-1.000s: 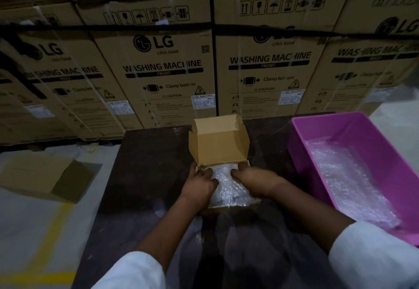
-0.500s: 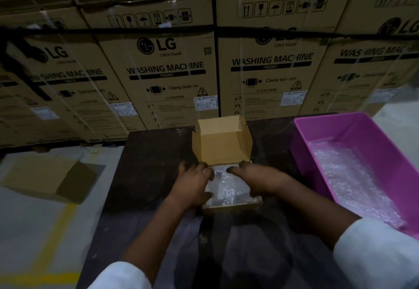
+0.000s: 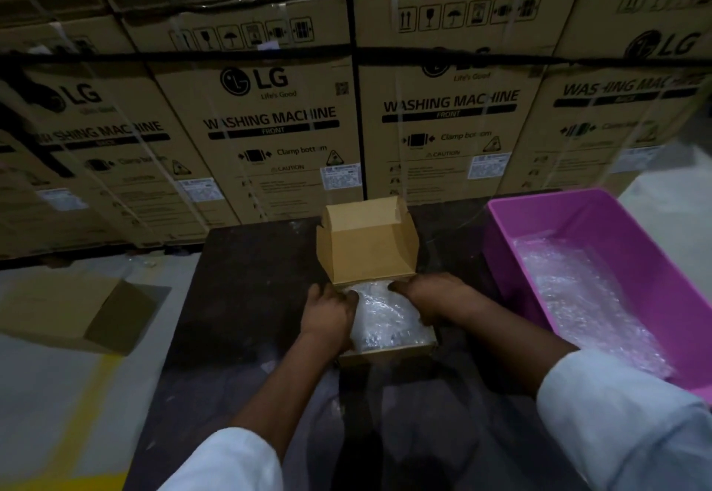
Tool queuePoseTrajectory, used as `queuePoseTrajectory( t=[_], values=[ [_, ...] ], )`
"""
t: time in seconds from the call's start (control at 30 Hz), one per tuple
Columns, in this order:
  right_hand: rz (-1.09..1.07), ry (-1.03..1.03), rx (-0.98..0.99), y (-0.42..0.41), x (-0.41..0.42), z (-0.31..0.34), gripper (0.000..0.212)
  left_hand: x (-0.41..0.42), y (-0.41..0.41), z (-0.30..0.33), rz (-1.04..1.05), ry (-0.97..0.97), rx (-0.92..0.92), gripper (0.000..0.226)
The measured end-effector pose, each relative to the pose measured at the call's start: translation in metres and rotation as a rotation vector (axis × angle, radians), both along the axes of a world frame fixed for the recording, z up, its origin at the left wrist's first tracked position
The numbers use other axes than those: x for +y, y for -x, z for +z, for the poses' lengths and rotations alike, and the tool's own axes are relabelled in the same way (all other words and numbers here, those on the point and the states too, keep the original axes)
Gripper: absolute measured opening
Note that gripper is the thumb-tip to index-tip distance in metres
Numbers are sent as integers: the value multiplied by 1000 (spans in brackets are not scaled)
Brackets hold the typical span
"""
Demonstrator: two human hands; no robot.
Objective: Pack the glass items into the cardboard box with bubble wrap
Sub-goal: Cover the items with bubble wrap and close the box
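Observation:
A small cardboard box point(image 3: 386, 355) stands on the dark table point(image 3: 246, 298) with its lid flap upright at the back. Inside lies a bubble-wrapped bundle point(image 3: 385, 317) that fills most of the box; what it wraps is hidden. My left hand point(image 3: 327, 313) curls its fingers over the bundle's left side at the box wall. My right hand point(image 3: 427, 298) covers the bundle's right side, fingertips reaching along the back edge under the lid. The bundle sits between the two hands.
A pink plastic bin point(image 3: 616, 228) holding loose bubble wrap point(image 3: 578, 298) sits on the table's right side. A flattened-looking cardboard box point(image 3: 77, 313) lies on the floor at left. Stacked washing machine cartons point(image 3: 269, 124) form a wall behind the table.
Both hands have slid from the top of the bundle outward to its left and right sides. The box and bin have stayed in place.

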State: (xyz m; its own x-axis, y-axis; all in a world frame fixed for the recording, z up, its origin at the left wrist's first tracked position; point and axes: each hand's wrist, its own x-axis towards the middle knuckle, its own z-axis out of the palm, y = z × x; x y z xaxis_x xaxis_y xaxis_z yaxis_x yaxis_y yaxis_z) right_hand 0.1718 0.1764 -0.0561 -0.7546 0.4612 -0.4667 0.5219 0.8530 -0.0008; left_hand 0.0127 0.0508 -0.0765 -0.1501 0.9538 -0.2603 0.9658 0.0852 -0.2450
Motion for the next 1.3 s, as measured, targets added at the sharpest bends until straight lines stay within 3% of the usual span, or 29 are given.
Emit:
queuePoseTrajectory(
  t=[0.2, 0.3, 0.4, 0.47, 0.57, 0.73, 0.97, 1.3],
  values=[
    [-31, 46, -131, 7, 4, 2, 70, -7, 0, -9, -43, -66, -67, 60],
    [-71, 73, -94, 11, 5, 1, 65, -9, 4, -1, -74, -81, -127, 51],
    [-98, 68, 71, 16, 7, 0, 52, -5, 1, 5, -79, -110, -391, 58],
    [-97, 93, 72, 19, 4, 2, 61, -3, -4, 2, -24, -128, -526, 58],
    [-112, 119, 3, 17, 0, -2, 77, -2, -11, -8, 73, -141, -529, 60],
    [-160, 178, -12, 14, 2, -3, 83, 1, -22, -16, 122, -147, -501, 64],
    [-153, 144, -97, 22, 0, 3, 76, 5, -24, -21, 167, -179, -606, 76],
    [-124, 145, -146, 28, 1, 7, 60, 9, -30, -18, 178, -140, -543, 81]
  ],
)
